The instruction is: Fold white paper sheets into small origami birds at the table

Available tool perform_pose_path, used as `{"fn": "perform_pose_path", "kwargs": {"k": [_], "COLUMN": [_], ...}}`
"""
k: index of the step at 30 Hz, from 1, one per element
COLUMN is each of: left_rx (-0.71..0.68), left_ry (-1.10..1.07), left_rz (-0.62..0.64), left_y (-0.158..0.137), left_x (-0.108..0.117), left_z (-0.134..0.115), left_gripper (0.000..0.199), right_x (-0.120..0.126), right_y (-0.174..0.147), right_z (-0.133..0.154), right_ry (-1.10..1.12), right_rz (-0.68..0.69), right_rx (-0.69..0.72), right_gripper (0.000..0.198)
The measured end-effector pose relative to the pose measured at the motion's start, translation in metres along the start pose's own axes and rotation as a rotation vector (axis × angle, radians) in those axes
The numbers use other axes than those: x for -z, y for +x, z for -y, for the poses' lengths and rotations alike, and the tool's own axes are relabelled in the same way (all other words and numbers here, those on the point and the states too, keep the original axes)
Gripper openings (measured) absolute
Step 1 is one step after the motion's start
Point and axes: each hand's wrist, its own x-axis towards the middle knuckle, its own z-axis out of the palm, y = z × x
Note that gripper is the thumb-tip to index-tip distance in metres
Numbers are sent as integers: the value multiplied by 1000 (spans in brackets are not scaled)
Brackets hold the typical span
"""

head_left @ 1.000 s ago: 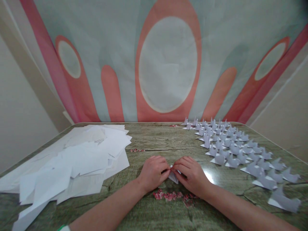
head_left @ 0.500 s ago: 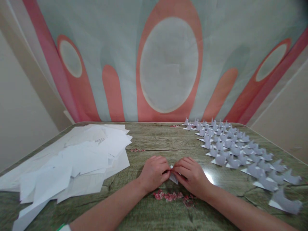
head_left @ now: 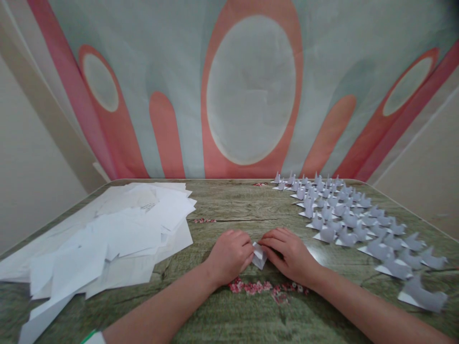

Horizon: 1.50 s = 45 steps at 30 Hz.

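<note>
A small folded piece of white paper is between my two hands, over the wood-patterned table, with a pale inner face and creases showing. On its left side, my left hand has curled fingers closed at the paper's edge; the fingertips are partly hidden. From the right, my right hand pinches the upper right corner between thumb and fingers. The paper's lower point sticks out toward me.
Loose white sheets lie in an overlapping heap on the left of the table. Rows of several folded white paper birds stand on the right. A patterned backdrop hangs behind the table's far edge.
My hands have moved slightly apart, and more of the folded paper shows between them, its face opened wider. The whole view has shifted up a little.
</note>
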Motion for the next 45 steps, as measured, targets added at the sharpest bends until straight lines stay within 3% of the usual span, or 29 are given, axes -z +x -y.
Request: {"fn": "perform_pose_path", "kwargs": {"k": [11, 16, 30, 36, 40, 45], "left_rx": [-14, -36, 82, 63, 13, 47], "left_ry": [111, 139, 58, 29, 15, 7], "left_rz": [68, 115, 212, 107, 140, 140], "left_y": [-3, -7, -14, -17, -20, -22], "left_x": [2, 1, 10, 11, 10, 8], "left_z": [-10, -17, -19, -22, -32, -38], "left_gripper": [16, 22, 40, 33, 31, 33], "right_x": [-7, -9, -9, -10, -9, -1], "right_y": [-2, -3, -2, -3, -3, -1], "right_z": [-5, -7, -6, -6, -4, 6], "right_ry": [15, 21, 4, -11, -49, -149], "right_rz": [64, 58, 59, 53, 72, 140], "right_rx": [-18, -7, -2, 4, 15, 54], "right_gripper": [13, 12, 9, 9, 11, 17]}}
